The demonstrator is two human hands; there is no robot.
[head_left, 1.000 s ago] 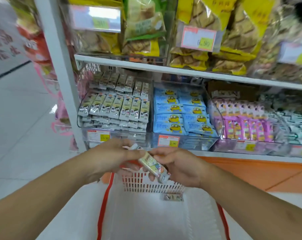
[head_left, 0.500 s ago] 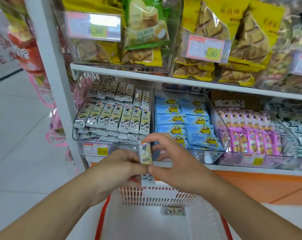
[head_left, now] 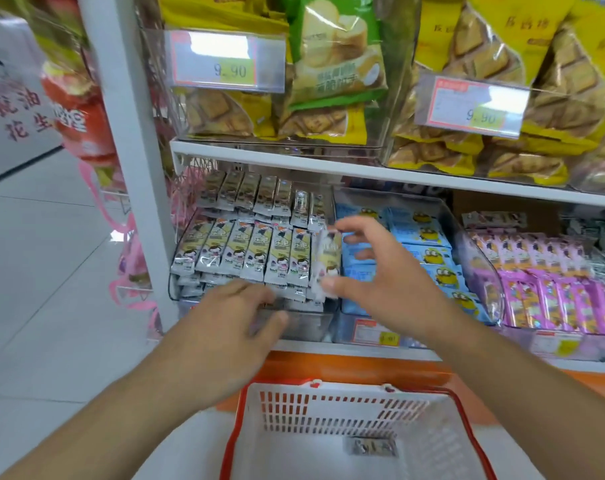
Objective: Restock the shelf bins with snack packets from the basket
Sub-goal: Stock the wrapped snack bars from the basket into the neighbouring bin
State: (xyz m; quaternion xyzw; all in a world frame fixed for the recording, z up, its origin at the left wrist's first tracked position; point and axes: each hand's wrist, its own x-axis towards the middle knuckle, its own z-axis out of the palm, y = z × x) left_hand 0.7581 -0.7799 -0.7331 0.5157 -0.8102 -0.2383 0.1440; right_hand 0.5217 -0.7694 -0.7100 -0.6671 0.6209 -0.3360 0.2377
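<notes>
Two hands work at the lower shelf, above a white basket (head_left: 443, 441) with a red rim. Far left, a white upright (head_left: 127, 161) frames the shelving, with pink and red goods hanging beyond it. The left hand (head_left: 231, 317) rests on the front lip of the clear left bin (head_left: 304, 323), fingers bent over the edge and lying against the lowest packets; it grips nothing that can be made out, though the fingertips are blurred. That bin holds rows of grey-and-cream snack packets (head_left: 245, 254), stacked in two tiers, standing side by side. At the right end of the front row, the right hand (head_left: 384, 282) pinches one packet (head_left: 328, 261) upright between thumb at its bottom end and fingers at its top, holding it just beside the last packet in the row and against the bin's right wall. Next bin along holds blue packets (head_left: 429, 251) with yellow cartoon figures, partly hidden behind the right hand. Further right sit pink packets (head_left: 553, 289) in another clear bin. On the upper shelf are yellow biscuit bags (head_left: 501, 64) and a green bag (head_left: 332, 50), with price tags (head_left: 228, 60) reading 9.90. In the basket one packet (head_left: 370, 446) lies flat on the bottom, near the far wall.
</notes>
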